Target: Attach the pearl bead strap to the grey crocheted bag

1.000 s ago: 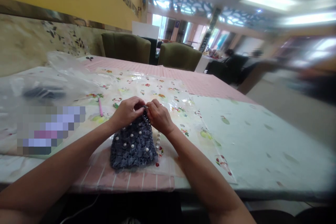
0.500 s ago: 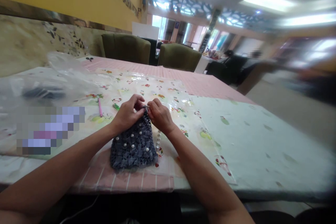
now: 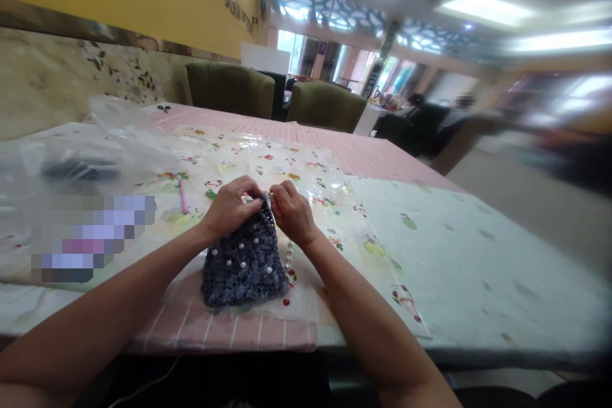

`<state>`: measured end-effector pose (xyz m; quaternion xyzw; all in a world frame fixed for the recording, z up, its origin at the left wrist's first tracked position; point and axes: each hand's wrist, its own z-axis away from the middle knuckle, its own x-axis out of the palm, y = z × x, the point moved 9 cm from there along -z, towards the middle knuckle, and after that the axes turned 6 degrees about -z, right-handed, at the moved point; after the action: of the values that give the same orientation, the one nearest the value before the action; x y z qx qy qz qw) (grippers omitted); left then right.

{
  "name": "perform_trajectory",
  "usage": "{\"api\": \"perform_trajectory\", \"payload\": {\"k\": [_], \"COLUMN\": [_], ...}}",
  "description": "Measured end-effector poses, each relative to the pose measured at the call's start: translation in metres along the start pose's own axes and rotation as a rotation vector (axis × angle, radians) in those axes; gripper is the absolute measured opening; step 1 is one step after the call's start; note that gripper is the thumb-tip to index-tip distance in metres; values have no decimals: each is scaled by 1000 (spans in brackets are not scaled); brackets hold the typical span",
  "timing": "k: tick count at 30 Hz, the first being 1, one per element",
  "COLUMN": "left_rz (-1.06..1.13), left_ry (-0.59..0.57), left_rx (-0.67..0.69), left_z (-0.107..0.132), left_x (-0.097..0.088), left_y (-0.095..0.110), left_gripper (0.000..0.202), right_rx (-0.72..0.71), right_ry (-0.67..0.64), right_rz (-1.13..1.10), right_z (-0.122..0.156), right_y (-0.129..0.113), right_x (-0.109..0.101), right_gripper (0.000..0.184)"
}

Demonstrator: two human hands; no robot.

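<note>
Left hand [image 3: 230, 207] and right hand [image 3: 292, 212] pinch the beaded pouch's [image 3: 243, 261] top; apparently closed.

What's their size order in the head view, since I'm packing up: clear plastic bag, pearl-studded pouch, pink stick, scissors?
1. clear plastic bag
2. pearl-studded pouch
3. pink stick and scissors: both look tiny, and the scissors lie farther off, so they are left unranked.

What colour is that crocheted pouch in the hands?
Dark grey-blue crocheted pouch dotted with white pearl beads; the head view shows it.
</note>
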<state>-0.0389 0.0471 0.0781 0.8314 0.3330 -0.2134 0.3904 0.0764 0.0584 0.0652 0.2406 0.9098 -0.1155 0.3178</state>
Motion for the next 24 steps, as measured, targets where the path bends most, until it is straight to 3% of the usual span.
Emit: {"api": "perform_trajectory", "payload": {"k": [6, 13, 24], "left_rz": [41, 60, 67], "left_ry": [19, 26, 52], "left_rx": [-79, 4, 29], "left_z": [2, 1, 3], "left_x": [3, 1, 0], "left_y": [-8, 0, 3], "left_gripper": [12, 11, 8], "right_rx": [36, 15, 45], "right_ry": [-41, -44, -109], "right_rz": [-72, -100, -136], "right_z": [-1, -1, -2], "right_y": [3, 1, 2], "right_x": [2, 2, 4], "right_gripper": [18, 18, 14]}}
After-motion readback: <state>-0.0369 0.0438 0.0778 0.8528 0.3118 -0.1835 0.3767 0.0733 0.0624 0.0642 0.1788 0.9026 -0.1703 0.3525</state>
